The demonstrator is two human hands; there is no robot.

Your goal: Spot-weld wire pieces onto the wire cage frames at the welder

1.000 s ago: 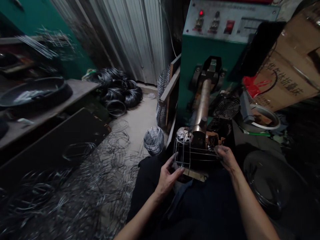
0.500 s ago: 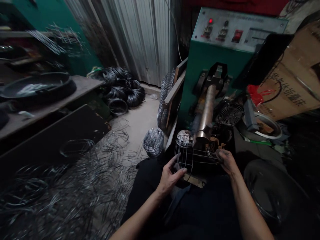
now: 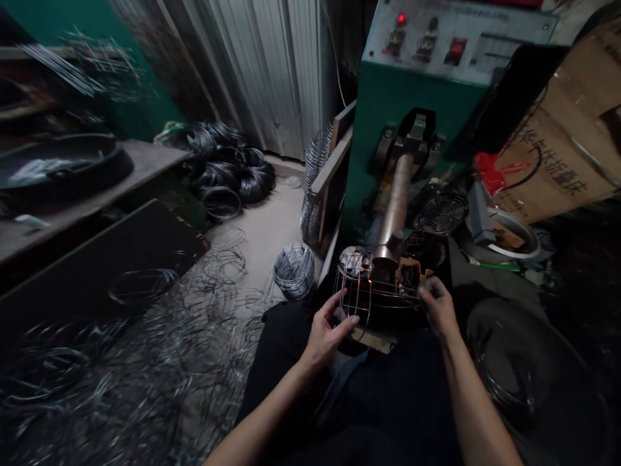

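- Landmark: metal cylinder [image 3: 395, 204], jutting from the green machine [image 3: 361, 123].
- Wire frame [image 3: 358, 294]: below the cylinder's near end, extending leftward.
- Left hand [image 3: 324, 333]: left of the cylinder, thumb and fingers parted at the frame; pressure on the wires, cannot tell.
- Right hand [image 3: 439, 307]: right of the cylinder's end, narrow pinch on the frame's far wires.
- Step, as judged: spot-welding; orange glow [image 3: 370, 281] beside the cylinder's tip.
- Next move, presumably: calls for steadiness, fingers clear of heat.

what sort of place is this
Most likely a small metal-wire workshop: a green machine with a switch panel stands before the person, dark wire coils lie by the corrugated wall, and loose wire pieces litter the floor.
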